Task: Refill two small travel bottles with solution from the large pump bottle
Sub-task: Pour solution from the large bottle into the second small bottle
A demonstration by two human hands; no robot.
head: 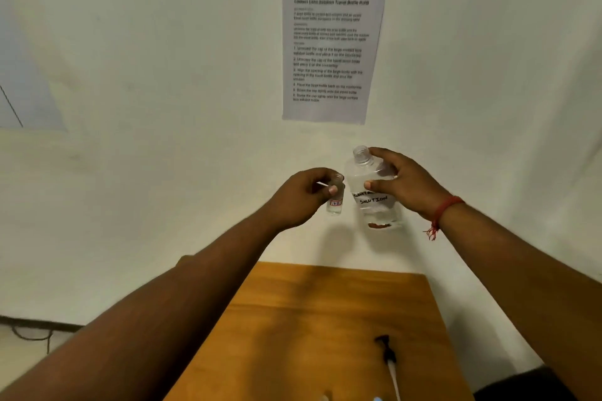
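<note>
1. Pump head (387,358) is lying on the table (293,319), obstructing its right part.
2. Both bottles are being held above the table, well apart from the pump head.
3. Wall (163,75) is closing off the far side.

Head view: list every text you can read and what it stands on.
"SOLUTION": handwritten label on the large bottle; the word above it is partly hidden by the thumb.
"7B", roughly: red label on the small travel bottle.
"Contact Lens Solution Travel Bottle Refill": heading on the wall sheet; its body text is blurred.
</note>
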